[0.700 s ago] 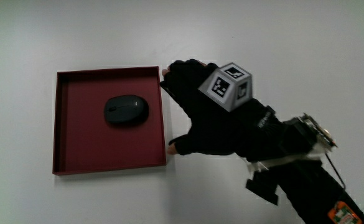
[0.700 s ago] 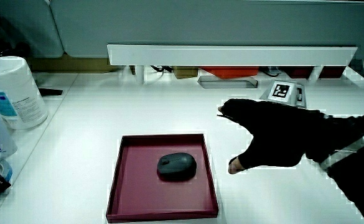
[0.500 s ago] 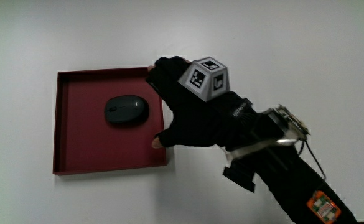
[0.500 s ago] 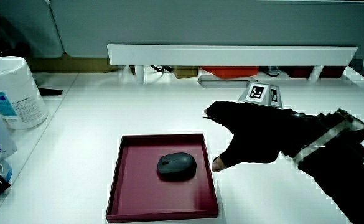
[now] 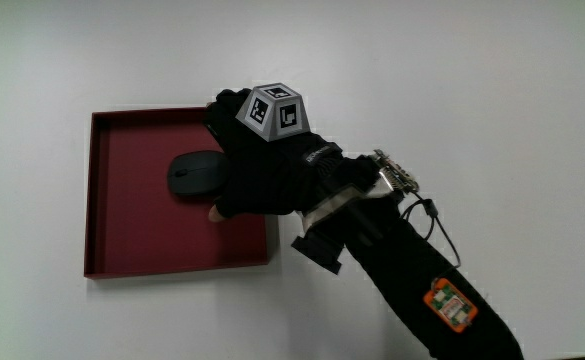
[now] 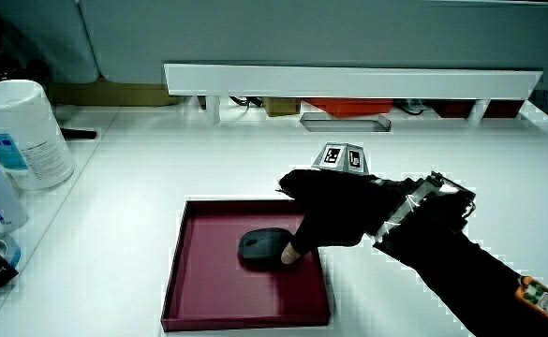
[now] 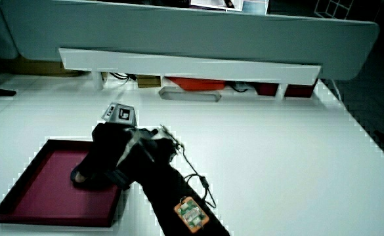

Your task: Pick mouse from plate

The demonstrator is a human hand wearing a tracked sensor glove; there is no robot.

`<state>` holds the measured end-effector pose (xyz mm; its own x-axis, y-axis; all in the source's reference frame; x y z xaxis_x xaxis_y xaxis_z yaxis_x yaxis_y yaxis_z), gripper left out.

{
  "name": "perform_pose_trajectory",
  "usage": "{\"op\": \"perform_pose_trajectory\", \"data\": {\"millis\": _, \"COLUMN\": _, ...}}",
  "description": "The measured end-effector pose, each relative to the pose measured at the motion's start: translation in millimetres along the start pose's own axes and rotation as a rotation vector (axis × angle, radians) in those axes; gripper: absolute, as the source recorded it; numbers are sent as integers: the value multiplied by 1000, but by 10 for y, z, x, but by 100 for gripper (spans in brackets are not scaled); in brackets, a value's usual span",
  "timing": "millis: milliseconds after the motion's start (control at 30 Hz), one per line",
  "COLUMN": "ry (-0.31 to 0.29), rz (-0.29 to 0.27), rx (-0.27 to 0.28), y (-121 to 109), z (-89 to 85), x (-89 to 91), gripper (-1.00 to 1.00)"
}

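Mouse (image 5: 192,176) (rounded, matte) in square plate (image 5: 122,235), hand (image 5: 262,170) over it

**Even overhead light, pale surface, black glove without detail**

In the main view the white surface (image 5: 492,90) is bright and evenly lit, close to washed out, with only faint soft shadows. The plate (image 5: 122,225) shows a thin dark line of shadow along its inner walls. The hand (image 5: 262,180) and forearm (image 5: 412,290) read as flat black. In both side views the light is dimmer, and deep shadow lies under the low partition (image 6: 348,79).
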<state>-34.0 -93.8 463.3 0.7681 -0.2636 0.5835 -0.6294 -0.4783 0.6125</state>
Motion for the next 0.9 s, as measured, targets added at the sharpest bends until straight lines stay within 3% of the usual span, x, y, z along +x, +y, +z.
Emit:
{"op": "perform_pose_trajectory", "data": {"millis": 467, "ry": 7, "rz": -83, "rx": -79, "y": 434, "z": -297, "x": 89, "gripper": 0}}
{"op": "perform_pose_trajectory", "data": {"millis": 500, "ry": 15, "rz": -86, "rx": -103, "y": 448, "z": -311, "x": 87, "gripper": 0}}
{"op": "perform_pose_trajectory", "data": {"millis": 600, "ry": 13, "rz": -77, "rx": -91, "y": 465, "z": -331, "x": 74, "gripper": 0}}
{"op": "perform_pose_trajectory", "data": {"millis": 667, "ry": -7, "rz": -83, "rx": -79, "y": 482, "z": -343, "x": 84, "gripper": 10}}
{"op": "perform_pose_trajectory", "data": {"millis": 800, "ry": 43, "rz": -47, "rx": -59, "y": 466, "z": -337, "x": 90, "gripper": 30}}
{"op": "perform_pose_trajectory", "data": {"millis": 900, "ry": 19, "rz": -49, "rx": -47, "y": 477, "z": -343, "x": 62, "gripper": 45}}
